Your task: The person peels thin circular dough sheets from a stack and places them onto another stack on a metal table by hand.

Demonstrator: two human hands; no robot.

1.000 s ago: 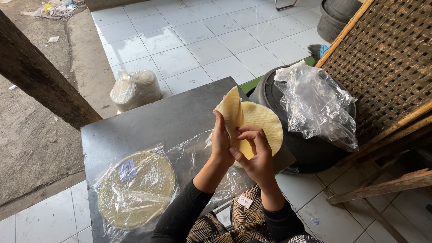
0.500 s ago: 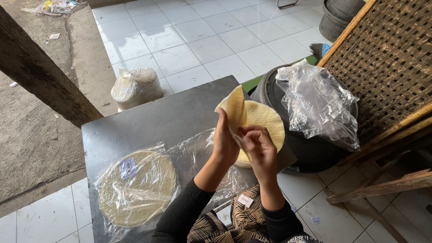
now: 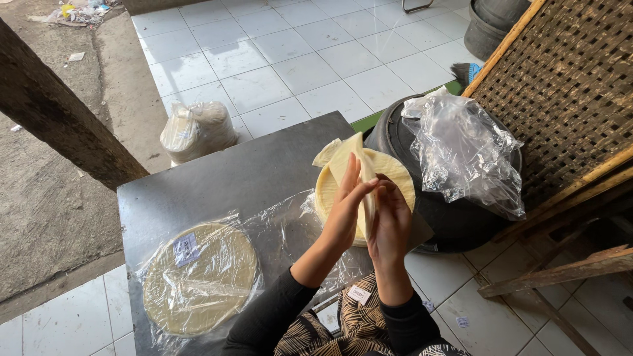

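My left hand (image 3: 344,209) and my right hand (image 3: 390,223) press together on a thin pale yellow round sheet (image 3: 355,158), folded and held upright between the palms. Just beneath the hands lies a stack of the same round sheets (image 3: 395,173) at the right edge of the dark metal table (image 3: 217,178). A sealed clear plastic bag of round sheets (image 3: 200,277) with a small label lies flat on the table's near left part. An empty clear plastic wrap (image 3: 290,227) is spread between that bag and the stack.
A black round tub (image 3: 455,221) stands right of the table with a crumpled clear plastic bag (image 3: 465,151) on it. A tied bag of sheets (image 3: 196,130) sits on the white tiled floor behind the table. A woven rattan panel (image 3: 567,86) leans at right; a wooden post (image 3: 59,118) at left.
The folded sheet has been closed up further between my palms, and my hands have come closer together above the stack. The bag and wrap on the table have not moved.
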